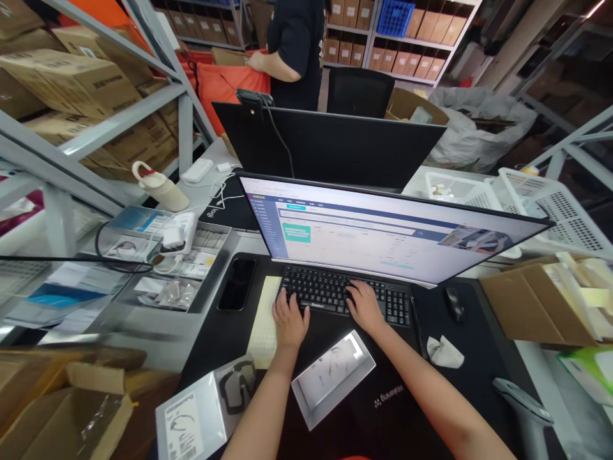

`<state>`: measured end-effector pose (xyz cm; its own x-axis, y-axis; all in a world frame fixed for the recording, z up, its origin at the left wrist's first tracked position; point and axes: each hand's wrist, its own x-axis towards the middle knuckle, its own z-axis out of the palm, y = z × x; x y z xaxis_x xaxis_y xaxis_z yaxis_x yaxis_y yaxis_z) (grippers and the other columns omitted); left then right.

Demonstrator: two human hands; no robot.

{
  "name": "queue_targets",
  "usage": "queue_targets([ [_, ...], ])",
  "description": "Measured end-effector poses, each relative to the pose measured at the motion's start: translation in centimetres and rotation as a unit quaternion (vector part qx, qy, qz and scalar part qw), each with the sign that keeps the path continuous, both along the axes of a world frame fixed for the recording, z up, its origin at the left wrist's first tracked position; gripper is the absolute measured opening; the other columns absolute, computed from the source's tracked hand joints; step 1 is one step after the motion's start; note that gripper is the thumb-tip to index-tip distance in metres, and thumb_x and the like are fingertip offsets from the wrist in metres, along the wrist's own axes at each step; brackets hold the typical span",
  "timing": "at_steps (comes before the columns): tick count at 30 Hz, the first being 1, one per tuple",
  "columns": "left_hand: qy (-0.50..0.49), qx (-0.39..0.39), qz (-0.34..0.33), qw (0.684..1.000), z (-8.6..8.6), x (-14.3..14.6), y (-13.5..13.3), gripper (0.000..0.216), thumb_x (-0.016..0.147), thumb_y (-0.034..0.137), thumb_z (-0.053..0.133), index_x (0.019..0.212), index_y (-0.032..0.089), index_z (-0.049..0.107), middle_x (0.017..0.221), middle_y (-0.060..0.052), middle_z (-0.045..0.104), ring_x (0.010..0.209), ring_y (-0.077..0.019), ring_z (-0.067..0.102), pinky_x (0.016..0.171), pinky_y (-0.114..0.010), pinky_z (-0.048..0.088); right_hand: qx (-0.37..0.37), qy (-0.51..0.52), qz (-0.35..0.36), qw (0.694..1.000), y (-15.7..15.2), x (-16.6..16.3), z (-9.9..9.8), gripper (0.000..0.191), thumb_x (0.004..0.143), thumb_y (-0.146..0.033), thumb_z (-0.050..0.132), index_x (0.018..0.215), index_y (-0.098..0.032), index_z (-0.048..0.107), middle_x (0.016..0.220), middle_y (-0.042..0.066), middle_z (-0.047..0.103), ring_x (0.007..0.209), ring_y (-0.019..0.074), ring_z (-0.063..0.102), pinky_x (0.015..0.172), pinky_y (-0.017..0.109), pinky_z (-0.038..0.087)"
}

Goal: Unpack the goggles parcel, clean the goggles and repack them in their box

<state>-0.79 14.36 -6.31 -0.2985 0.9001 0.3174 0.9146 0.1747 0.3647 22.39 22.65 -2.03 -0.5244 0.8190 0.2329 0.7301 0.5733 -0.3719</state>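
My left hand [290, 319] rests on the left part of a black keyboard [345, 295], fingers spread over the keys. My right hand [364, 306] lies on the keys nearer the right side, also holding nothing. Behind the keyboard stands a wide monitor [383, 230] showing a web page. A black phone [237, 284] lies left of a yellow notepad [264, 319]. Under my forearms, two packaged goods in clear-fronted boxes lie on the black desk mat [397, 409]: one [331, 377] between my arms, one [205, 409] left of my left arm. A black mouse [453, 303] sits to the right.
A crumpled white cloth [445, 352] and a grey handheld scanner [522, 402] lie at right. A cardboard box [536, 303] and white plastic baskets [550, 207] stand beyond. A tray of packets [167, 281] sits left, below shelves of cartons [67, 83]. A co-worker [294, 51] handles an orange bag behind a second monitor [330, 144].
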Motion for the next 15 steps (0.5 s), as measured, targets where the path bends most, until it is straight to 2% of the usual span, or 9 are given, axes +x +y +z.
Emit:
queue_targets([
  [2, -0.005, -0.005, 0.001, 1.000, -0.1, -0.1, 0.1, 0.047, 0.096, 0.034, 0.053, 0.131, 0.003, 0.054, 0.149, -0.032, 0.041, 0.140, -0.0428, 0.041, 0.115, -0.064, 0.033, -0.004, -0.004, -0.028, 1.000, -0.6, 1.9, 0.1, 0.033, 0.094, -0.018, 0.053, 0.124, -0.010, 0.063, 0.133, 0.021, 0.060, 0.126, 0.0343, 0.052, 0.108, 0.057, 0.044],
  [5, -0.013, -0.009, -0.001, 1.000, -0.3, -0.2, 0.2, 0.047, 0.096, 0.036, 0.052, 0.131, 0.003, 0.054, 0.149, -0.031, 0.041, 0.139, -0.0421, 0.042, 0.115, -0.063, 0.032, -0.006, -0.014, -0.066, 0.998, -1.7, 5.5, 0.9, 0.028, 0.093, -0.020, 0.055, 0.118, -0.015, 0.067, 0.132, 0.016, 0.062, 0.125, 0.0323, 0.053, 0.108, 0.053, 0.044],
  [8, -0.024, -0.001, 0.003, 1.000, -0.4, -0.4, 0.3, 0.049, 0.096, 0.037, 0.051, 0.131, 0.002, 0.053, 0.150, -0.032, 0.040, 0.139, -0.0437, 0.041, 0.115, -0.065, 0.031, 0.010, -0.021, -0.154, 0.988, -3.5, 10.8, 2.3, 0.024, 0.094, -0.025, 0.054, 0.111, -0.020, 0.071, 0.126, 0.012, 0.066, 0.120, 0.0290, 0.058, 0.105, 0.049, 0.047],
  [11, -0.044, 0.011, 0.000, 0.999, -0.2, -0.3, 0.4, 0.051, 0.096, 0.037, 0.050, 0.130, 0.000, 0.053, 0.150, -0.033, 0.038, 0.140, -0.0450, 0.038, 0.115, -0.067, 0.028, 0.055, -0.023, -0.305, 0.950, -7.3, 17.5, 4.0, 0.028, 0.094, -0.029, 0.049, 0.107, -0.016, 0.070, 0.119, 0.016, 0.067, 0.113, 0.0294, 0.060, 0.099, 0.049, 0.049],
  [13, -0.060, 0.021, 0.005, 0.998, 0.2, -0.2, 0.5, 0.053, 0.097, 0.039, 0.047, 0.129, -0.002, 0.054, 0.149, -0.035, 0.038, 0.140, -0.0466, 0.036, 0.114, -0.069, 0.027, 0.089, -0.031, -0.399, 0.912, -11.1, 21.8, 5.1, 0.033, 0.092, -0.030, 0.045, 0.105, -0.013, 0.069, 0.116, 0.019, 0.066, 0.109, 0.0321, 0.060, 0.096, 0.052, 0.050],
  [15, -0.077, 0.034, 0.028, 0.996, 1.1, -0.3, 0.8, 0.056, 0.098, 0.041, 0.044, 0.129, -0.005, 0.052, 0.146, -0.038, 0.037, 0.140, -0.0490, 0.034, 0.111, -0.073, 0.028, 0.113, -0.043, -0.463, 0.878, -15.4, 25.3, 5.8, 0.037, 0.089, -0.032, 0.044, 0.105, -0.010, 0.069, 0.114, 0.023, 0.065, 0.108, 0.0371, 0.059, 0.094, 0.058, 0.048],
])
